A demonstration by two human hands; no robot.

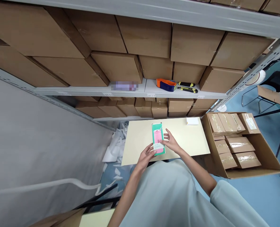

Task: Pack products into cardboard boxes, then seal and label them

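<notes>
A flat, upright green and pink package (158, 135) with a picture of a pink device on its front is held above the near part of a pale table (137, 135). My left hand (145, 156) grips its lower left corner, thumb on the front and fingers at the left edge. On the other side, my right hand (172, 143) has its thumb on the package's front, with fingers loosely spread along the right edge. What the fingertips do behind the package is hidden. A small white box (192, 121) lies at the table's far right.
Cardboard boxes (143, 34) fill the shelves ahead. On the shelf (151, 91) are an orange and blue strap roll (166, 84) and yellow-black cutters (187, 89). A large open carton (270, 157) with several taped boxes stands right; white scraps (113, 149) lie left.
</notes>
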